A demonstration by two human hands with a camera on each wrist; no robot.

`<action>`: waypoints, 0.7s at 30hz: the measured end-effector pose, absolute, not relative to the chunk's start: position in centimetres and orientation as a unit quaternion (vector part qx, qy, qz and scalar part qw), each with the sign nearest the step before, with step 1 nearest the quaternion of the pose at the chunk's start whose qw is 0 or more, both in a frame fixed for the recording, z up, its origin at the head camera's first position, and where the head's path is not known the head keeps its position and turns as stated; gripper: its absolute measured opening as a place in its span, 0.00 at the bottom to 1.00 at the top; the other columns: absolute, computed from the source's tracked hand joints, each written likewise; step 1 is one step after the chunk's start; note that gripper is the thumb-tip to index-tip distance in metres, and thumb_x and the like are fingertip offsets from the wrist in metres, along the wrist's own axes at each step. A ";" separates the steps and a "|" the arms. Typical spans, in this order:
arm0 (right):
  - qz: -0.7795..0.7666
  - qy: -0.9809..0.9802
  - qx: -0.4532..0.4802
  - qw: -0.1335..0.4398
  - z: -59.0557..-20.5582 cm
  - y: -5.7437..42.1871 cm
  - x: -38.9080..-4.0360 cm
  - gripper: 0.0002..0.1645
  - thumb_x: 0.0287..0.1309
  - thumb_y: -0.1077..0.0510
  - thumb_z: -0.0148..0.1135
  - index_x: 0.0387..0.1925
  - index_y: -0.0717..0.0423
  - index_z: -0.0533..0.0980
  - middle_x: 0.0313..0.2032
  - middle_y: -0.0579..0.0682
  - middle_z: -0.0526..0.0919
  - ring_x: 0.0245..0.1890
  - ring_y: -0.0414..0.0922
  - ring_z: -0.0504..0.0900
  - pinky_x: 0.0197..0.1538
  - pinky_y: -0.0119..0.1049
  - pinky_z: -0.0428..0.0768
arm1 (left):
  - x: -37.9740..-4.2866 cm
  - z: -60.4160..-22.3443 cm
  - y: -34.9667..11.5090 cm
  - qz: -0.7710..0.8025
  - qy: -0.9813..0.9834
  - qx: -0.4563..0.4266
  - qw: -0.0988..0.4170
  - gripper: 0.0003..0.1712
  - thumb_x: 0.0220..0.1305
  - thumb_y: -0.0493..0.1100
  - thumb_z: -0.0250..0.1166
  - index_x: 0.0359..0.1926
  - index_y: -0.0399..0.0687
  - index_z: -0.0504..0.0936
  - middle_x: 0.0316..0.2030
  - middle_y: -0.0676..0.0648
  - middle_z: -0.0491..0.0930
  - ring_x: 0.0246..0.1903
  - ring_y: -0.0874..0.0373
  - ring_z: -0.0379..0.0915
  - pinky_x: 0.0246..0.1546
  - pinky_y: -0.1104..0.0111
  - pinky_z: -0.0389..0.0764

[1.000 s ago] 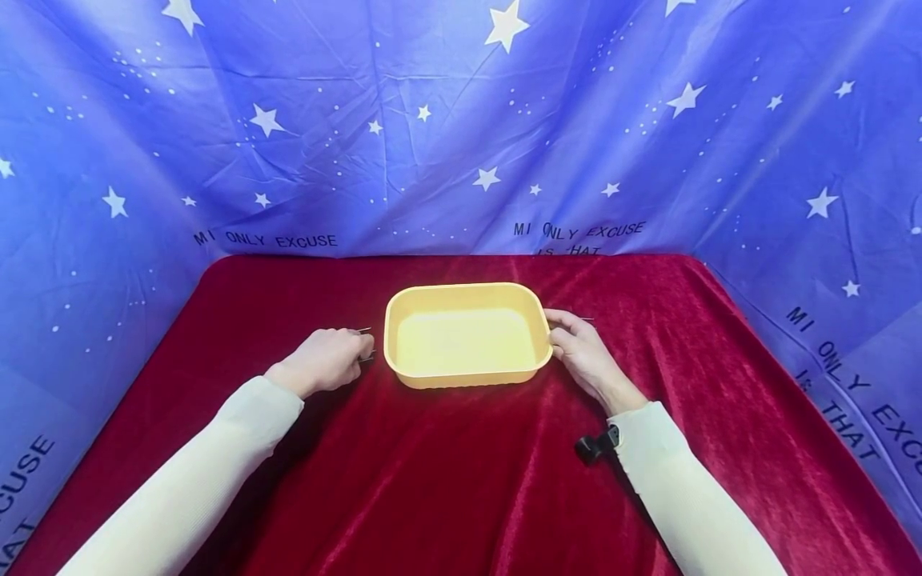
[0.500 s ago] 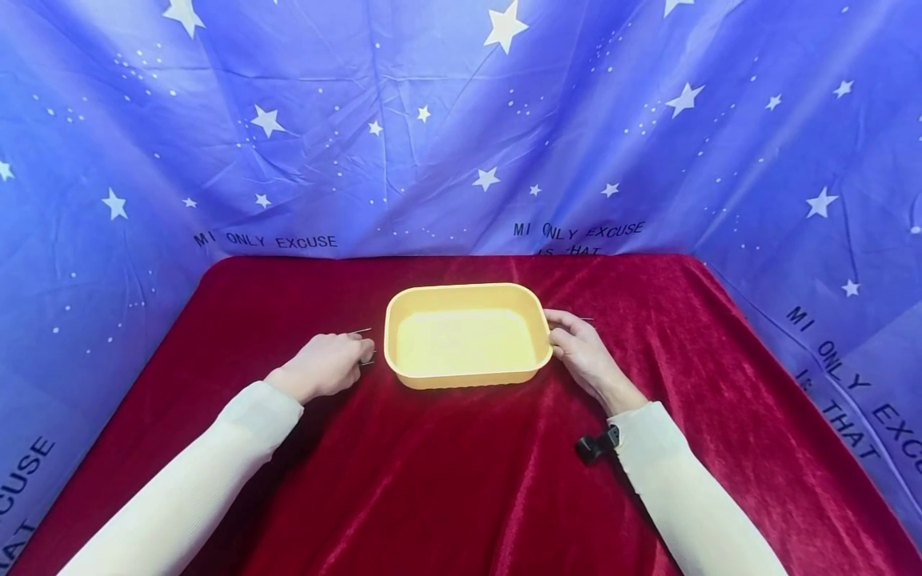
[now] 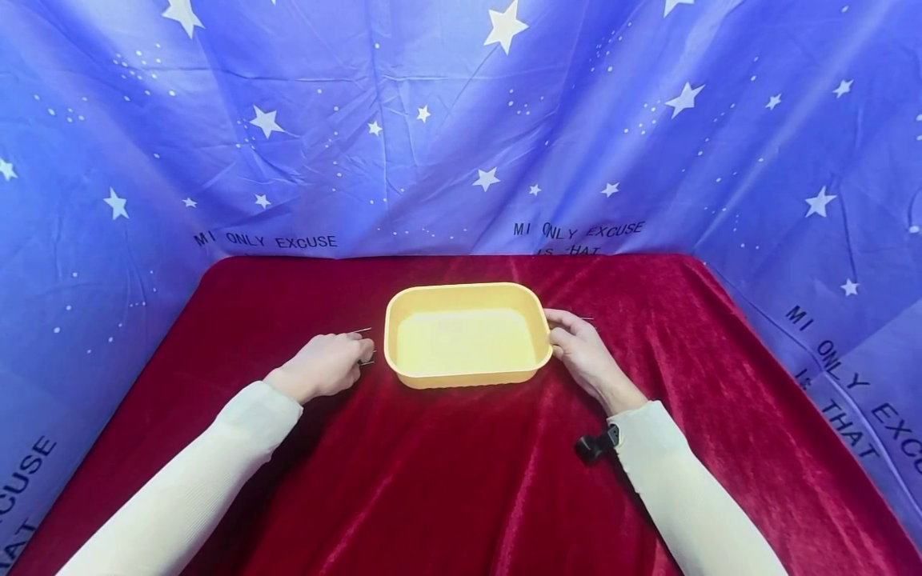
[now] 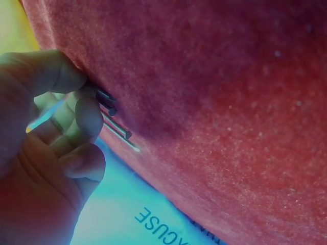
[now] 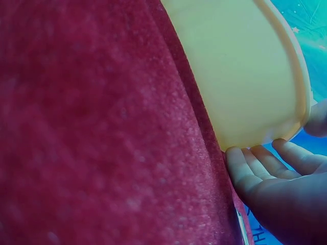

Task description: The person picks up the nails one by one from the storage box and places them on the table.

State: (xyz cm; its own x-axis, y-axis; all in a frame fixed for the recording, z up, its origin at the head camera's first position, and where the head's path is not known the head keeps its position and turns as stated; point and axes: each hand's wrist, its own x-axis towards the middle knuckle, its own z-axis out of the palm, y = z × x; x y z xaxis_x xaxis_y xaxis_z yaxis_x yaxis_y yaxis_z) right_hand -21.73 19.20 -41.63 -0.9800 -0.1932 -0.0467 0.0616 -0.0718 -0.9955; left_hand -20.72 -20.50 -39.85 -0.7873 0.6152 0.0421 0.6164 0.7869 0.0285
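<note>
A yellow rectangular tray [image 3: 461,381] sits mid-table with nothing visible inside. Just off its left end is my left hand [image 3: 322,364], fingers curled. In the left wrist view, thumb and index finger of the left hand [image 4: 48,102] pinch at dark nails [image 4: 106,96]. Two brighter nails [image 4: 121,131] lie just beyond the thumb on the red cloth. My right hand [image 3: 585,352] rests against the tray's right end. The right wrist view has that hand's fingers [image 5: 242,171] touching the tray's outer wall [image 5: 240,71], with the thumb close to the rim.
Red velvet cloth [image 3: 446,480] covers the table. A thin metal piece [image 3: 587,319] pokes out beyond my right hand. Blue curtains with white stars [image 3: 461,144] hang along the back and both sides. A black strap [image 3: 596,446] is on the right wrist.
My left hand has dipped very slightly and its fingers have shifted at the nails. The right hand and the tray have stayed put.
</note>
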 end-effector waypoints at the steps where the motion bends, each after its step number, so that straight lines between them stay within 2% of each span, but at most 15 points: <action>1: -0.731 0.675 -0.048 0.088 -41.6 19.2 -21.7 0.32 0.54 0.73 0.42 0.63 0.75 0.59 0.52 0.61 0.72 0.40 0.40 0.78 0.43 0.30 0.78 | -20.7 -39.8 -20.5 -0.021 -0.945 -0.326 0.016 0.11 0.45 0.31 0.61 0.24 0.52 0.71 0.24 0.53 0.70 0.21 0.52 0.71 0.21 0.61 0.73; 5: -0.733 0.673 -0.049 0.090 -41.6 19.3 -21.8 0.32 0.55 0.73 0.42 0.64 0.75 0.59 0.53 0.63 0.70 0.41 0.40 0.78 0.44 0.30 0.78 | -20.7 -39.9 -20.5 -0.023 -0.945 -0.325 0.021 0.10 0.46 0.32 0.62 0.25 0.52 0.72 0.25 0.52 0.71 0.22 0.52 0.72 0.22 0.60 0.75; 12: -0.732 0.673 -0.047 0.090 -41.6 19.3 -21.7 0.32 0.55 0.73 0.42 0.64 0.75 0.59 0.53 0.62 0.71 0.40 0.40 0.78 0.43 0.30 0.79 | -20.6 -39.9 -20.6 -0.026 -0.947 -0.320 0.027 0.08 0.47 0.34 0.64 0.27 0.51 0.75 0.28 0.52 0.74 0.24 0.52 0.75 0.23 0.59 0.76; 21: -0.731 0.675 -0.043 0.088 -41.7 19.3 -21.8 0.32 0.54 0.72 0.43 0.64 0.73 0.60 0.55 0.63 0.69 0.42 0.41 0.77 0.43 0.30 0.79 | -20.7 -39.7 -20.5 -0.051 -0.945 -0.317 0.064 0.11 0.44 0.32 0.61 0.23 0.53 0.72 0.25 0.54 0.71 0.20 0.55 0.69 0.19 0.62 0.72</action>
